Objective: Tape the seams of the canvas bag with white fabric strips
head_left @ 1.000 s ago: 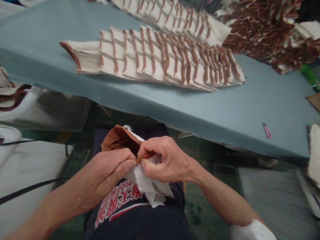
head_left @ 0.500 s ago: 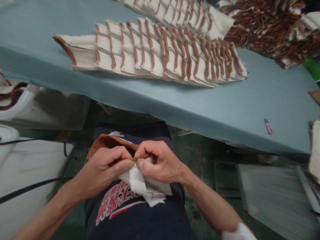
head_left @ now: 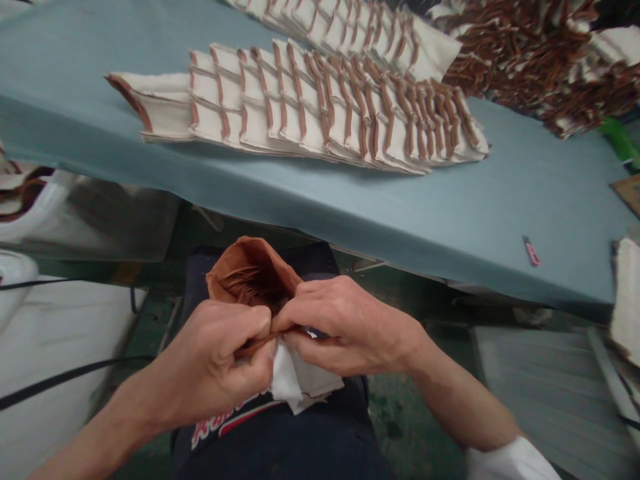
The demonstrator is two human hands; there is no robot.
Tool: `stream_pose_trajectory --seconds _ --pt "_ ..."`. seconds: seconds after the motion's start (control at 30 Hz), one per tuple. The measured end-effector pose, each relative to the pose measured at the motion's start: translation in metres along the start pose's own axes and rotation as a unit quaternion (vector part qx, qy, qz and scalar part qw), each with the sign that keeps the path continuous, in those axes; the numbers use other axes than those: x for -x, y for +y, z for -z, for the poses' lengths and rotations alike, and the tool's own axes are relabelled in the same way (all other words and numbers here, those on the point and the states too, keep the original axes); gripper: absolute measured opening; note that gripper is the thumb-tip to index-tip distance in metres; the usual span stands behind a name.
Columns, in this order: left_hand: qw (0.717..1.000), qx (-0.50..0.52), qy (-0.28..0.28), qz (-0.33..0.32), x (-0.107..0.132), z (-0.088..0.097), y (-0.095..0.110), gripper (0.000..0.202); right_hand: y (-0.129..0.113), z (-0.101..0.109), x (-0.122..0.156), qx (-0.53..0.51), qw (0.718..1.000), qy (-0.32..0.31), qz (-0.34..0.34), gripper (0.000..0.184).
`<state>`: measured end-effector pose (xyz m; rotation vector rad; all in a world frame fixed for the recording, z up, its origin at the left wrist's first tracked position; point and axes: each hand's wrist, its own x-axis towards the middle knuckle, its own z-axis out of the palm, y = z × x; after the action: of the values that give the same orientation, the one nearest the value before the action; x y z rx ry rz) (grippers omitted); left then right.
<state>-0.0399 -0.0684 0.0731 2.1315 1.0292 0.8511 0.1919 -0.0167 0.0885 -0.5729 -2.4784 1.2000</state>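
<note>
Left hand (head_left: 220, 360) closed in pinch, thumb and forefinger clamped on brown rim of cloth pouch (head_left: 250, 273). Right hand (head_left: 350, 327) closed likewise, rim pinched just beside left thumb. Pouch held between both hands, brown mouth gaping just above fingers, white end hanging below. Judged best: grip placed close to seam, rim rolled evenly, lining not bunched. Row of pieces (head_left: 300, 107) laid on blue table (head_left: 450, 220), well beyond hands.
</note>
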Motion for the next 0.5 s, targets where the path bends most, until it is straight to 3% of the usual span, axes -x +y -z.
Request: stream_pose_trajectory --seconds 0.07,0.1,0.17,0.23,0.3,0.5 --pt "0.998 0.066 0.019 0.013 0.000 -0.004 0.007 0.032 0.009 -0.010 -0.003 -0.139 0.990 0.013 0.000 0.015" --pt "0.994 0.104 0.026 0.020 -0.001 -0.004 0.011 0.033 0.013 -0.015 -0.005 -0.233 0.972 0.014 -0.001 0.013" --pt "0.983 0.175 0.040 0.028 -0.003 -0.004 0.016 0.034 0.019 -0.024 -0.008 -0.404 0.915 0.013 -0.013 0.019" --pt "0.973 0.224 0.045 0.028 -0.006 -0.001 0.016 0.035 0.022 -0.026 -0.010 -0.492 0.870 0.010 -0.037 0.026" --pt "0.972 0.231 0.041 0.027 -0.008 0.002 0.012 0.032 0.024 -0.020 -0.010 -0.495 0.867 0.007 -0.058 0.029" --pt "0.990 0.140 0.010 0.009 -0.011 0.008 -0.005 0.029 0.024 0.005 -0.006 -0.406 0.909 -0.019 -0.094 0.032"
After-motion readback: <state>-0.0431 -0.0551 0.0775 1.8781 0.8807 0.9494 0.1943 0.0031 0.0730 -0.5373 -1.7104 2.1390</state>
